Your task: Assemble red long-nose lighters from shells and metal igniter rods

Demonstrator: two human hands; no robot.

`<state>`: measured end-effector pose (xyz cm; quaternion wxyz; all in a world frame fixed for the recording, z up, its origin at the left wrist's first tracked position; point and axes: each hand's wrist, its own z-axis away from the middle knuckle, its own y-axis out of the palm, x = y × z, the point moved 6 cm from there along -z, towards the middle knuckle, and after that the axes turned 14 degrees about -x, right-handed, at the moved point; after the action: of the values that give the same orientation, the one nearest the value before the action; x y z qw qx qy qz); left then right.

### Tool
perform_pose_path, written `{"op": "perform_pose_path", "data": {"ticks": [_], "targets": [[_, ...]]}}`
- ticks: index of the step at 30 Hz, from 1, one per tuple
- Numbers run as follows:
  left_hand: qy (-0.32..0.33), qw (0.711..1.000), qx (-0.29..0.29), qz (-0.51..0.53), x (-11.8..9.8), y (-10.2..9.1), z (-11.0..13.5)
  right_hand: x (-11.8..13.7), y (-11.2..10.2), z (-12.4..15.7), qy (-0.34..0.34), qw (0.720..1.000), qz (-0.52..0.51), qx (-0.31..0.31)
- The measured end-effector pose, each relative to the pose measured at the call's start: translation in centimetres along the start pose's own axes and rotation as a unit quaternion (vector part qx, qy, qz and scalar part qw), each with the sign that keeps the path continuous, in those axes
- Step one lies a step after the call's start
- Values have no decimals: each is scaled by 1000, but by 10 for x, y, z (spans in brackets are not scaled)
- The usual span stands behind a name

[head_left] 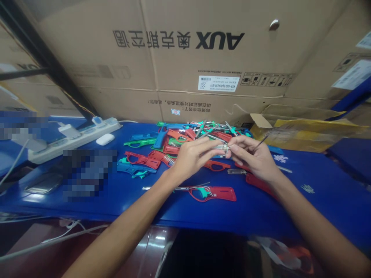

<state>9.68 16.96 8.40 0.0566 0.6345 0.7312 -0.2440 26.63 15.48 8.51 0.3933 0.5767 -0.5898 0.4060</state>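
Note:
My left hand [193,154] is closed around a small clear lighter fuel tank [219,147], holding it above the table. At the tank's right end, the fingertips of my right hand [256,160] are pinched together. A thin dark stick-like tool [261,141] pokes up from between the right fingers; its tip is hidden. Below the hands lies a red lighter half-shell [224,194] with a green trigger, white wires and a long metal tube. Another clear tank [236,172] rests under my right hand, beside a red shell [257,182] partly covered by the wrist.
A heap of red, green and blue lighter shells [140,159] spreads behind my hands. On the left are a power strip [78,139], a white case [105,139] and a phone-like dark object [43,183]. Cardboard boxes [174,77] wall the back; a taped carton [301,135] stands right.

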Motion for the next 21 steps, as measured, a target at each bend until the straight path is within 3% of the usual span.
{"op": "perform_pose_path", "data": {"ticks": [8,14,17,21], "targets": [[-44,999,27,14,1,1,0,-8,-4,0,33,999,-15,28],[-173,981,83,34,14,12,7,-13,0,-4,57,998,-19,28],[-195,978,56,51,18,12,7,-15,5,-5,59,998,-15,12],[-162,981,21,105,9,11,0,-17,9,-3,46,999,-3,-4]]}}
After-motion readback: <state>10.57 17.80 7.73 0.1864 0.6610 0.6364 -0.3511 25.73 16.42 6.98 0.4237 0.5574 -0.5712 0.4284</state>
